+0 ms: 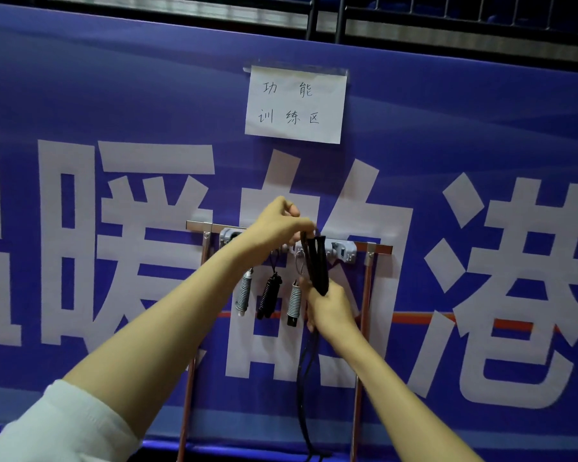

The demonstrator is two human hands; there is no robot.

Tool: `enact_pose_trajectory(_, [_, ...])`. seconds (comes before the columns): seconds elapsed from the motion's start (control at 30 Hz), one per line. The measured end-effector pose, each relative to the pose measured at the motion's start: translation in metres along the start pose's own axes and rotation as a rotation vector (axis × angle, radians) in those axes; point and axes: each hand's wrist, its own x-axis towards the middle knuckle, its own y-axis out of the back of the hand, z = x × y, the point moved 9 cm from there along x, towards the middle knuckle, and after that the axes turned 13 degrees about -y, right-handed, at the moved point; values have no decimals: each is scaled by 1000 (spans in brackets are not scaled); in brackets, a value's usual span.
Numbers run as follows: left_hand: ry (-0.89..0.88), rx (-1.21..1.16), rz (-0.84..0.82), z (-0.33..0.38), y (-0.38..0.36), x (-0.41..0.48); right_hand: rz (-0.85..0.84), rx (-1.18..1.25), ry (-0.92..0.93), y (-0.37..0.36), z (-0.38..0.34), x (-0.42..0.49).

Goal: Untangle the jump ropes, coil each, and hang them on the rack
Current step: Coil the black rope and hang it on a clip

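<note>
A metal rack (369, 250) with a grey hook strip (342, 251) stands against a blue banner. My left hand (276, 228) is raised to the strip and pinches the top of a black jump rope (317, 265) at a hook. My right hand (331, 306) grips the rope's black handles from below. The rope's cord (302, 388) hangs down toward the floor. Three coiled ropes hang from the strip: a white one (244, 293), a black one (269, 295) and another white one (294, 301).
The blue banner (447, 145) with large white characters fills the background. A handwritten paper sign (296, 105) is taped above the rack. Copper-coloured rack legs (361, 361) run down to the floor. A dark railing crosses the top.
</note>
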Motion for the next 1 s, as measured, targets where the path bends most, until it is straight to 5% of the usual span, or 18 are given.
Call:
enact_pose_trajectory(0.17, [-3,-195,-99,-23,-23,-17,-74,339,-162,-5,2,1])
enact_pose_trajectory(0.57, [-107,-151,198,-37,-16,-28,-222,246,-125,-14,-11,-7])
enact_pose_trajectory(0.73, [65,-242,-173,-40,-36,-31,-420,170,-132,-19,-9,-18])
enact_pose_trajectory(0.9, [7,-328,-114,-25,-32,-28,-528,295,-102,-21,-25,-26])
enact_pose_trajectory(1.0, [0,-303,-159,-14,-26,-26,-417,30,49,-12,-29,-26])
